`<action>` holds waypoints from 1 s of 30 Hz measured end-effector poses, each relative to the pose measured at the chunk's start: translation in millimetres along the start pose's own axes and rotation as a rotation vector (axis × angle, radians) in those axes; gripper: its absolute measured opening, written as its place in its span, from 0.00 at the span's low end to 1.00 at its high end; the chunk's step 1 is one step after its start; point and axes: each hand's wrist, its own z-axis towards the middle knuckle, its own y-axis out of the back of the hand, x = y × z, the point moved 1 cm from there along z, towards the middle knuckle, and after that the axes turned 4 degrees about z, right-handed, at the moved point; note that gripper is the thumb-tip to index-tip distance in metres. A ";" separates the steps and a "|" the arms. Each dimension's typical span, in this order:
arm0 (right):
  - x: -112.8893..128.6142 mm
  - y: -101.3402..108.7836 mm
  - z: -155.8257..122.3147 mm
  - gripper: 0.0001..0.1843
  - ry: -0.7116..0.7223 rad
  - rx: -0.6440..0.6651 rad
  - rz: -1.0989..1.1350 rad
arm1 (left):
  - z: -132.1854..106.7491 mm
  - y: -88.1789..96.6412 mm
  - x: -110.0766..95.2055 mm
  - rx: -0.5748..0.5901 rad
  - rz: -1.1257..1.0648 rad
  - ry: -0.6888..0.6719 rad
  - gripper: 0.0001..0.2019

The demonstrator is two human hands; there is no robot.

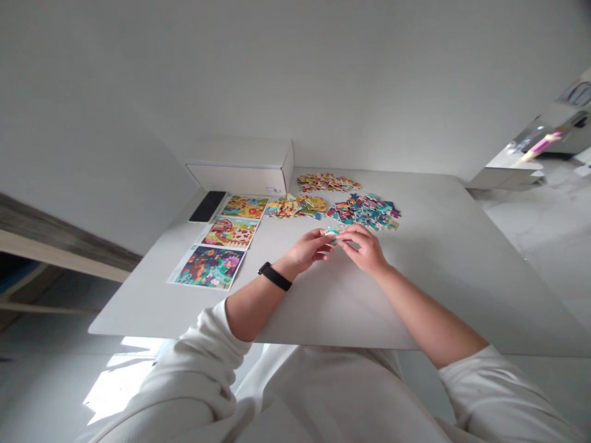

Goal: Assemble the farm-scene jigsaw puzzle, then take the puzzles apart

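Between the fingertips of my left hand (pixel 310 249) and my right hand (pixel 362 247) is a small teal and pale jigsaw puzzle piece (pixel 332 231). Both hands are closed on it, low over the table, and fingers hide part of the piece. Just beyond them lies a heap of dark blue, teal and purple puzzle pieces (pixel 367 211). A yellow and orange heap of puzzle pieces (pixel 298 206) is to its left. Farther back spreads a red and yellow heap of puzzle pieces (pixel 327 183).
Three picture sheets lie in a column at left: a dark one (pixel 210 269), a farm scene (pixel 229 233) and an orange one (pixel 244 207). A black phone (pixel 207 206) is beside them. Behind stands a white box (pixel 237 175) on the white table (pixel 443 258), near the wall.
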 end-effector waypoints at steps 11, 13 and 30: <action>-22.5 -4.8 -2.8 0.19 -0.319 0.049 0.273 | -13.8 7.6 -8.8 -0.087 1.124 -0.599 0.06; -23.6 -6.9 -2.5 0.16 -0.338 0.086 0.286 | -12.6 7.0 -5.3 -0.091 1.131 -0.606 0.05; -26.1 -7.1 -1.7 0.17 -0.433 0.088 0.354 | -14.6 7.5 -2.4 -0.102 1.358 -0.798 0.20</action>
